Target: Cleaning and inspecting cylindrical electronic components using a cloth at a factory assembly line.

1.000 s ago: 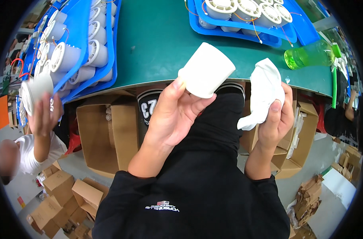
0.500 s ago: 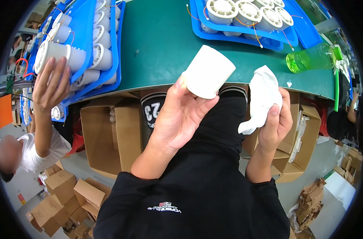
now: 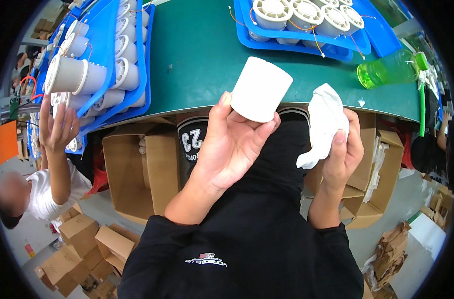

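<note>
Held up over the table's near edge is a white cylindrical housing (image 3: 261,89), its smooth side facing me. The thumb and fingers of my left hand (image 3: 232,142) grip it around its lower part; its ends are mostly turned from sight. To its right, my right hand (image 3: 344,152) pinches a crumpled white cloth (image 3: 325,124) between thumb and fingers. The cloth hangs apart from the housing.
Blue trays of white round parts with thin wires stand at the left (image 3: 143,74) and the far right (image 3: 306,39) of the green table (image 3: 197,60). A green bottle (image 3: 389,71) lies on its side at right. Open cardboard boxes (image 3: 129,174) sit below. A co-worker's hand (image 3: 57,127) is at left.
The housing has turned slightly more upright in my left hand. My right hand and the cloth have barely moved. The co-worker's hand has come down off a part on the left tray.
</note>
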The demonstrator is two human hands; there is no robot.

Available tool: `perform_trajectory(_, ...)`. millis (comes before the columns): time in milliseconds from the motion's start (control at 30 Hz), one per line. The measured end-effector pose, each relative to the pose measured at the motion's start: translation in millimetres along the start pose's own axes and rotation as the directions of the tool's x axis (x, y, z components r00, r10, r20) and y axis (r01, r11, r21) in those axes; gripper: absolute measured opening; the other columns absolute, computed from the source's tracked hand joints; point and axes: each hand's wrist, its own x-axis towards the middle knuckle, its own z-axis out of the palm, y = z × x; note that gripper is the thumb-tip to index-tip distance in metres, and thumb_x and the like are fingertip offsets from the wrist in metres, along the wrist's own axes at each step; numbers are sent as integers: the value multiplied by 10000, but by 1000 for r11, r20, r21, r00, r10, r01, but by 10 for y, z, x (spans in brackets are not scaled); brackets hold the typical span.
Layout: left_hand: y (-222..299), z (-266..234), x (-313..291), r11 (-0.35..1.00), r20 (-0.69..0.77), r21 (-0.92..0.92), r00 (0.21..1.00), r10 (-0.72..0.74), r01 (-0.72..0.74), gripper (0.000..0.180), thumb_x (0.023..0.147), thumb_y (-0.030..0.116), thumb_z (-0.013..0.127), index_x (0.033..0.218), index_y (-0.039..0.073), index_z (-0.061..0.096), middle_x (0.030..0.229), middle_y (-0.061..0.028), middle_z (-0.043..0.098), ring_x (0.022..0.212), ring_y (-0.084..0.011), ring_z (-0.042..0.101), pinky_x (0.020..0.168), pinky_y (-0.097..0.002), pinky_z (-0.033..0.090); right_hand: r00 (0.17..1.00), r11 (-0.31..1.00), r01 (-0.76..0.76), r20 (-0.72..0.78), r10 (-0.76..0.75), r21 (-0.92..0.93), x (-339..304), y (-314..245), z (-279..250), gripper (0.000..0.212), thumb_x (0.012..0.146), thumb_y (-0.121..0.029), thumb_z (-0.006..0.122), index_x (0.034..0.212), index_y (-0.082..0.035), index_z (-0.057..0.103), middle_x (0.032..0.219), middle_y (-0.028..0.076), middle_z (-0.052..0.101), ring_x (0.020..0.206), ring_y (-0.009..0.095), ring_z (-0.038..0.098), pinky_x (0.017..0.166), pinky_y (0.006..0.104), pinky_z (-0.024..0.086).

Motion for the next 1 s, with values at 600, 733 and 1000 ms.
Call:
perform_trajectory(600,-69,111,41,979,45,-183,995,-84,91,736,935,548,516,1208,-134,471,1112,-203,503,1024,-251,557,896,-302,595,1000,996,-17,-23,19,89,-15,33,2,243,940,-155,531,864,67,597,1014,138,599,816,160,535,702,273,419)
perform_trajectory(733,-84,105,60,977,54,-187,994,-94,103,736,931,542,530,1204,-139,472,1118,-203,499,1029,-254,556,903,-300,591,999,996,-17,-31,20,85,-31,48,-21,239,938,-152,530,862,64,595,1008,136,597,804,162,532,696,275,417)
perform_trajectory(1000,-139,92,101,980,62,-173,994,-92,101,722,929,532,540,1212,-130,483,1136,-202,488,1055,-253,543,921,-291,582,1000,996,-20,-5,21,84,-46,77,-83,197,902,-120,580,809,53,579,983,135,600,776,163,532,677,266,416)
